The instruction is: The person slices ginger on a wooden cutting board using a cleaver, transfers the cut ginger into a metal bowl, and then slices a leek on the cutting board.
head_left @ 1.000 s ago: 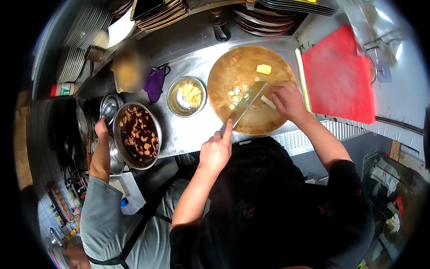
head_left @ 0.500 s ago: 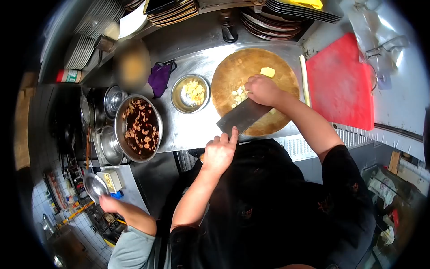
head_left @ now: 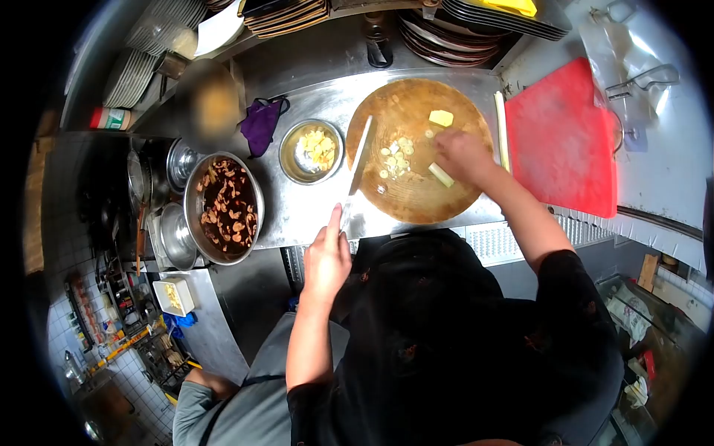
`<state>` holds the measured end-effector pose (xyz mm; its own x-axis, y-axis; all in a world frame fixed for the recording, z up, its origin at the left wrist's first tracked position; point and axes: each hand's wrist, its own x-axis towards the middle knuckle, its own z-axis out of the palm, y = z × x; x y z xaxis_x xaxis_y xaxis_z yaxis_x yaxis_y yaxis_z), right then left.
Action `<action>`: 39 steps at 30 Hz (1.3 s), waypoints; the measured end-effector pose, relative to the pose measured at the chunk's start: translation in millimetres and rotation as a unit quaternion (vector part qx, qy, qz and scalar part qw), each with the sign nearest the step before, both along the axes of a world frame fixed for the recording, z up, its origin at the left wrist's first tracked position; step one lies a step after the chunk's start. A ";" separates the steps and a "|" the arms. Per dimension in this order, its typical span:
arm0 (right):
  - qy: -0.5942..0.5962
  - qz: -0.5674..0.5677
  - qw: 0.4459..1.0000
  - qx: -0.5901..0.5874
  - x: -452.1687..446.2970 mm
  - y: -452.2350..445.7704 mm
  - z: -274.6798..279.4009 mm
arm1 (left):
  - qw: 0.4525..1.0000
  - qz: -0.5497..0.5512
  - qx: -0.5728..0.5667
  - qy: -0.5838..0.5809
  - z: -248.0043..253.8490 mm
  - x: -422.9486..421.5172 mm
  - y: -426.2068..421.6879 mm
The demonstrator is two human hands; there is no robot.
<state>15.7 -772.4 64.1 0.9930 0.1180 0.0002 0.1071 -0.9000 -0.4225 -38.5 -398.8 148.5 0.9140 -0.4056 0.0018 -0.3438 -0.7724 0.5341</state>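
Observation:
My left hand grips a cleaver, index finger stretched along it. Its blade stands nearly edge-on at the left side of the round wooden chopping block. Over the right part of the block is my right hand, its fingers blurred; whether they hold anything I cannot tell. Just below them lies a short pale stalk piece. Pale round slices are scattered mid-block, and a yellow piece that looks like ginger sits above the hand.
Left of the block stand a metal bowl of yellow pieces, a purple mask and a large bowl of meat in dark liquid. To the right are a long pale stalk and a red cutting board. Someone in grey stands at lower left.
The cleaver has swung from lying across the block to its left side, uncovering the slices and short stalk. My right hand has shifted right. The other person's hand and metal bowl have left view.

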 end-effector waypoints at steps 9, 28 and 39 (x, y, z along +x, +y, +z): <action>-0.010 0.052 0.998 0.037 -50.1 15.4 -25.2 | 0.982 -0.142 0.118 0.041 -11.5 -11.5 -49.0; 0.020 0.079 0.996 0.044 -52.4 2.2 -32.2 | 0.972 -0.183 0.142 0.043 -38.9 -10.5 -72.7; 0.013 0.078 0.996 0.042 -54.0 1.3 -31.9 | 0.972 -0.196 0.128 0.019 -39.6 -8.0 -76.2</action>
